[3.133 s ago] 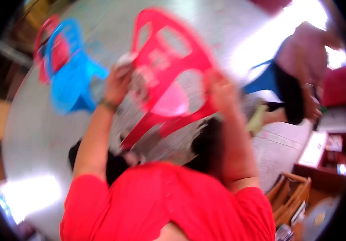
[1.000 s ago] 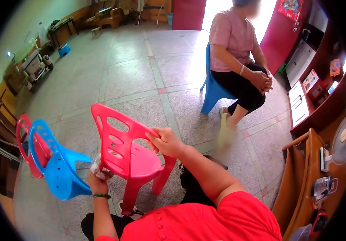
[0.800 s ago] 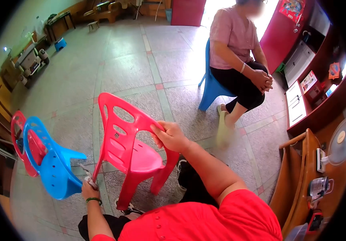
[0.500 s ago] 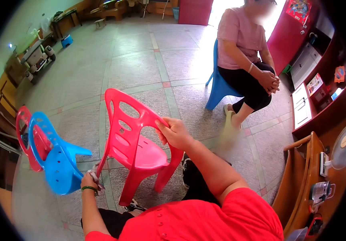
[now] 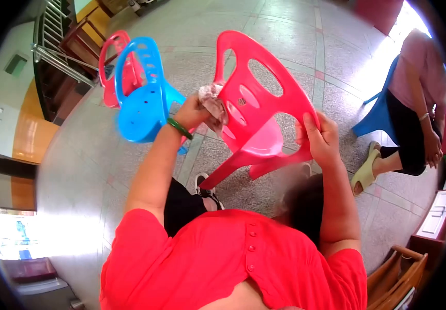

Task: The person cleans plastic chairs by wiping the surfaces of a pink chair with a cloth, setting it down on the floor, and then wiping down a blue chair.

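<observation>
The red chair (image 5: 261, 106) lies centrally, before the red shirt (image 5: 217, 248); I cannot tell whether all its legs meet the floor (image 5: 88, 165). My left grip (image 5: 194, 111) pinches a crumpled cloth (image 5: 213, 106) at the chair's left edge. My right grip (image 5: 324, 137) clasps its right edge. Farther left, a blue chair (image 5: 142, 113) partly hides a second red chair (image 5: 110, 95). Far right, a person (image 5: 414, 108) sits.

Floor (image 5: 80, 227) glare, lower left; black vignette, fisheye-curved edges.
</observation>
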`<control>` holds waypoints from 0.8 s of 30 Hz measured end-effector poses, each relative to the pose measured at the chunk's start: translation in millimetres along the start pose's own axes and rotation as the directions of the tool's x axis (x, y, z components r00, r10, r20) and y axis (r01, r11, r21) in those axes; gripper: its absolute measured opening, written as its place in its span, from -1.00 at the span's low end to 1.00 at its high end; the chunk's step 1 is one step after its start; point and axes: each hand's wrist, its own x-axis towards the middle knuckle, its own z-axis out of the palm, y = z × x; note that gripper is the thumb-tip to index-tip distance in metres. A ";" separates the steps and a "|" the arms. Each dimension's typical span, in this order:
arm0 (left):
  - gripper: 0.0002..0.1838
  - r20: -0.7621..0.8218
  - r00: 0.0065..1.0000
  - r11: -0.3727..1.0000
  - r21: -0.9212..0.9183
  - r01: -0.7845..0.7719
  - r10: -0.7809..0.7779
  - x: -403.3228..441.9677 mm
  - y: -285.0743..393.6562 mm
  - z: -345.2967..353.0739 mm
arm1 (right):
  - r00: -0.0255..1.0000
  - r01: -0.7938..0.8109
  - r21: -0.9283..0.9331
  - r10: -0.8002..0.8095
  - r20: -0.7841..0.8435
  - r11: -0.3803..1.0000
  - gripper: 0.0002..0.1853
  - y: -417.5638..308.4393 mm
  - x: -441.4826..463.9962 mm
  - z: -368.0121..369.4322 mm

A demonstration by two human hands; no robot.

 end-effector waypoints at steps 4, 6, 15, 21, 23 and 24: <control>-0.60 -0.053 0.993 0.990 -0.077 -0.114 0.110 -8.2 4.1 19.2 | 1.000 0.005 -0.082 -0.007 -0.025 0.997 -0.74 -7.6 -9.9 -18.8; -0.59 -0.041 0.990 0.977 -0.163 -0.138 0.133 -12.5 7.0 24.6 | 0.997 0.048 -0.064 -0.052 -0.055 0.997 -0.74 -1.1 -17.7 -24.1; -0.52 0.050 0.955 0.941 0.162 -0.298 0.294 28.3 57.6 55.3 | 0.868 0.201 -0.501 -0.391 -0.307 0.841 -0.77 11.2 8.9 -66.3; -0.54 0.112 0.990 0.994 0.059 -0.096 0.089 24.7 26.5 87.7 | 0.866 0.195 -0.491 -0.384 -0.320 0.849 -0.74 20.3 9.4 -79.3; -0.54 0.171 0.983 0.988 0.121 -0.094 0.073 21.9 28.4 102.5 | 0.836 0.224 -0.475 -0.418 -0.354 0.851 -0.71 10.5 8.7 -74.0; -0.54 0.224 0.973 0.978 0.186 -0.097 0.054 18.5 24.4 110.5 | 0.844 0.211 -0.475 -0.404 -0.352 0.854 -0.71 9.9 6.6 -69.9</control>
